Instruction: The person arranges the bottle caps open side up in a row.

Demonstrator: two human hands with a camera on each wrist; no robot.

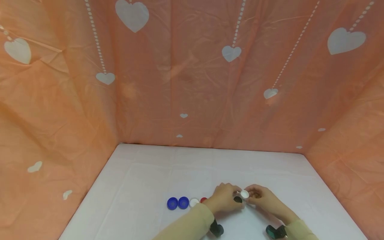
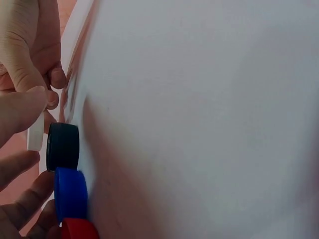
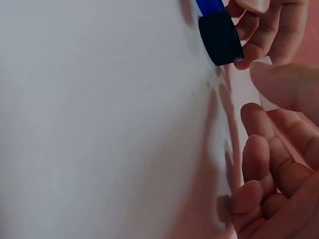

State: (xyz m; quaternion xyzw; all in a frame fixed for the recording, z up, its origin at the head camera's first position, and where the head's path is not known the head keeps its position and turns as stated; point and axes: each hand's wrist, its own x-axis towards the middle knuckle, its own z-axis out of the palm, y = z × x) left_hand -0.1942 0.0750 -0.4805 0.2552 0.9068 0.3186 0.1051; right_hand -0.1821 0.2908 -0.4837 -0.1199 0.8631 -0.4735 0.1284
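Observation:
Between my two hands, above the white table, is a small white bottle cap [image 1: 244, 194]. My right hand [image 1: 265, 200] pinches it between thumb and finger; its other fingers curl loosely in the right wrist view. My left hand [image 1: 225, 198] meets it from the left, its thumb overlapping the white cap [image 2: 35, 133] in the left wrist view; I cannot tell whether it grips too. Close by the left fingertips stands a black cap [image 3: 220, 39], at the right end of a row. A blue cap [image 2: 71, 195] and a red cap [image 2: 79, 229] adjoin it.
Farther left, the row continues with a white cap [image 1: 194, 202] and two blue caps, one [image 1: 183, 202] beside the other [image 1: 172, 203]. The left forearm hides part of the row. Orange cloth walls [image 1: 192, 83] with white hearts enclose the white table [image 1: 144, 176].

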